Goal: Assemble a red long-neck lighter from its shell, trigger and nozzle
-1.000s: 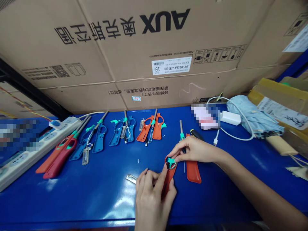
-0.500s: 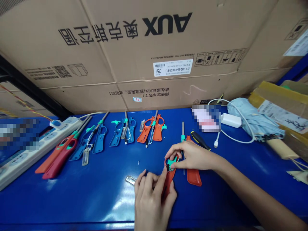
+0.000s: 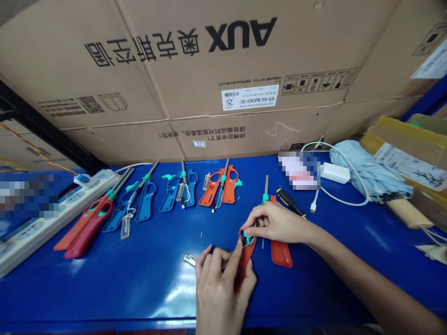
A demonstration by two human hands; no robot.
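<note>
My left hand (image 3: 221, 281) is closed around an orange-red half shell of a gas lighter (image 3: 247, 257), its index fingertip at a small black part inside. My right hand (image 3: 279, 224) pinches at the green trigger piece (image 3: 247, 238) in the shell's loop, partly hidden by the fingers; thin wires curve beside it. The lighter's metal tube (image 3: 267, 184) with its green collar (image 3: 266, 197) points away above my right hand. The other red half shell (image 3: 281, 253) lies just right of it. A clear fuel tank (image 3: 189, 259) sits beside my left hand, partly covered.
Opened blue lighters (image 3: 144, 204) and an opened orange lighter (image 3: 229, 186) lie at the back, with closed lighters (image 3: 84, 228) near a power strip (image 3: 66, 207). A screwdriver (image 3: 290, 203), charger (image 3: 334, 173) and folded umbrella (image 3: 370, 172) are right; a small screw (image 3: 201, 234) lies mid-table.
My right thumb and fingers have shifted slightly up over the green trigger piece, leaving more of the wires in view. My left hand keeps its hold on the shell.
</note>
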